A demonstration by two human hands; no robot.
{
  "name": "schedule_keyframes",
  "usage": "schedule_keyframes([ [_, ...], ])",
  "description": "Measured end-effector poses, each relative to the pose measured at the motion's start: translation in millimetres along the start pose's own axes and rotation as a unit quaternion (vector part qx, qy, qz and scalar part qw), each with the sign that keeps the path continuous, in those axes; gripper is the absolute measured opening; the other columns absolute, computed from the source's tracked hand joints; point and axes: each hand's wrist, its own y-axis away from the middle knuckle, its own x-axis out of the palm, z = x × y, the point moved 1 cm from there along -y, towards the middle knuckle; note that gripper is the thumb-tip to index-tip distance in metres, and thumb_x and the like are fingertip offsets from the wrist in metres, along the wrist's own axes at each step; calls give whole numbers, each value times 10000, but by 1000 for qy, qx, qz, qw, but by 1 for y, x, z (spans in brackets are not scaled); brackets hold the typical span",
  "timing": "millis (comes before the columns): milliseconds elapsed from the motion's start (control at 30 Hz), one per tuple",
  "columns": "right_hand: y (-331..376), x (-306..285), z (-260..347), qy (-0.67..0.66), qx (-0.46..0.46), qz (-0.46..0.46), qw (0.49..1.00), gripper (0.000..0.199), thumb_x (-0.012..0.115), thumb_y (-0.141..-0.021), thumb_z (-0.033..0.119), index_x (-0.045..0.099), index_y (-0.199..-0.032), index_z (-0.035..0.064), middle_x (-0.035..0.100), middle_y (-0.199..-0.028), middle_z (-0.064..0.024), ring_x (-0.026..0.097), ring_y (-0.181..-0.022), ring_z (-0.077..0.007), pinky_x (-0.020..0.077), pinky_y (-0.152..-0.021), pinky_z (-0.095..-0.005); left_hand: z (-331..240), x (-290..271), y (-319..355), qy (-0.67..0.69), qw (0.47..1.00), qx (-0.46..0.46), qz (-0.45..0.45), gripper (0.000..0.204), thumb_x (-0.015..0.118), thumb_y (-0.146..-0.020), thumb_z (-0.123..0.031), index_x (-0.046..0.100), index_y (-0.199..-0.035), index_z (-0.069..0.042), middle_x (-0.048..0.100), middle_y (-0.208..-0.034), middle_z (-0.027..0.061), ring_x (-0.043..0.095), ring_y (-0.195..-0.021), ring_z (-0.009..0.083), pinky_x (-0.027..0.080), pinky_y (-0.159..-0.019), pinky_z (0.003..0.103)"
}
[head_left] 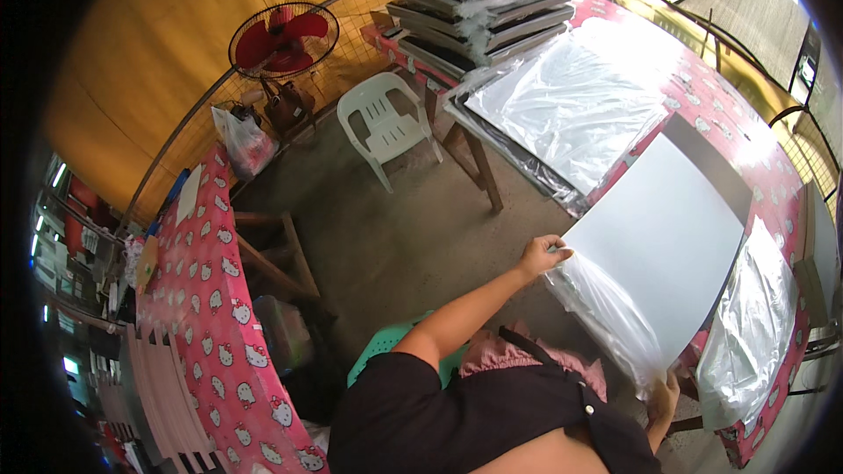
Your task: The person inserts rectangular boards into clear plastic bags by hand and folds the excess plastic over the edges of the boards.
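Observation:
A large pale grey flat panel [663, 237] lies in front of me on the table, with a darker grey band along its far edge. Over its near end sits a clear plastic bag [606, 303], bunched and wrinkled. My left hand [544, 256] is closed in a pinch on the bag at the panel's left corner. At the near right corner, my right hand [665, 399] grips the bag's other side; its fingers are partly hidden. To the right of the panel lies a pile of loose clear plastic bags [748, 333].
Plastic-wrapped flat panels [562, 105] lie on the pink patterned table [702, 79]. A tall stack of wrapped panels [483, 13] rises behind them. A white plastic chair [386, 123], a red-bladed fan [283, 38] and another pink-covered table [219, 333] stand to the left.

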Motion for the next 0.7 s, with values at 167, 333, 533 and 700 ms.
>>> schedule_keyframes([
  [167, -9, 23, 18, -43, -139, -51, 988, 530, 548, -690, 17, 370, -1189, 18, 488, -1092, -112, 495, -955, -190, 420, -793, -292, -3, -19, -1, 209, 969, -64, 116, 120, 535, -838, -159, 513, -870, -46, 518, -761, -17, 458, -658, 68, 376, -585, 208],
  [333, 41, 50, 170, -120, -355, 99, 922, 488, 488, -776, 113, 351, -1239, 38, 383, -1232, -144, 383, -1131, -243, 311, -952, -350, -156, -43, -37, 461, 855, -63, 227, 186, 518, -811, -109, 462, -987, -92, 533, -882, 44, 512, -811, 121, 452, -691, 265],
  [533, 6, -27, 299, -342, -400, -132, 840, 462, 417, -828, 104, 311, -1251, -50, 273, -1336, -178, 257, -1235, -288, 150, -1038, -421, -268, -57, -88, 372, 856, 256, 250, 389, 453, -854, -171, 364, -1232, -156, 503, -1080, 115, 478, -993, 225, 447, -797, 414],
  [700, 3, 90, 407, 147, -402, -309, 849, 364, 623, -763, 312, 578, -981, 23, 519, -671, -8, 437, -516, -79, 328, -439, -206, -344, -13, -162, 571, 782, 51, 244, 300, 535, -826, -304, 479, -1035, -96, 539, -1016, 84, 485, -958, 223, 384, -822, 412],
])
